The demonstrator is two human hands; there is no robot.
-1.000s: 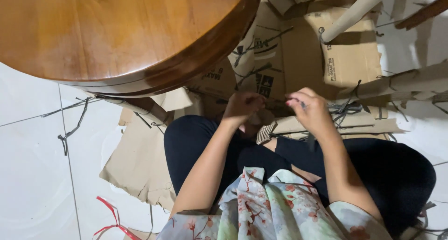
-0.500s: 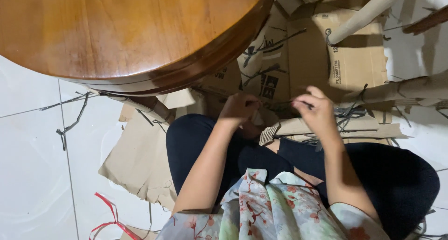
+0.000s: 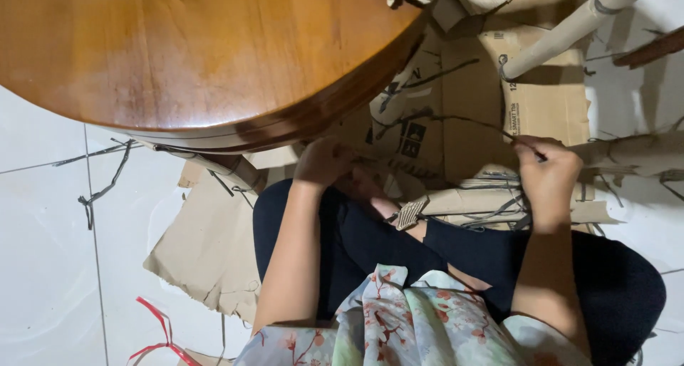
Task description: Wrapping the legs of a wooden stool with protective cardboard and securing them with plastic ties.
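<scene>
Seated person on white tiled floor (image 3: 43,266), legs crossed, at the foot of a round wooden table (image 3: 178,45). Left hand (image 3: 322,163): low by the table's edge, fingers curled together over the near end of a dark strand (image 3: 456,119); what exactly lies under them I cannot tell, the knuckles hide it. Right hand (image 3: 547,172): out to the side, thumb and fingertips pinched tight on the far end of the same strand, which runs in a shallow arc between the two hands, above the flattened cardboard box (image 3: 463,102). Rolled cardboard tubes (image 3: 570,28) lie beyond and beside the right hand; one bundle of strips (image 3: 463,199) rests against the knee, with loose dark strands (image 3: 499,213) tangled about it. More stray strands (image 3: 107,188) on the tiles at the left; a red ribbon (image 3: 160,334) near the lower edge. Hazards, as judged from here: the strand looks thin and under pull, so a harder tug could snap it or draw it out of the pinch; it passes close over the box's printed face and could catch on a flap edge or on the tangle by the knee; the left hand works right beside the table's rim and leg (image 3: 228,168), so a quick lift could knock the knuckles; the loose cardboard could slide under a shifting knee.
</scene>
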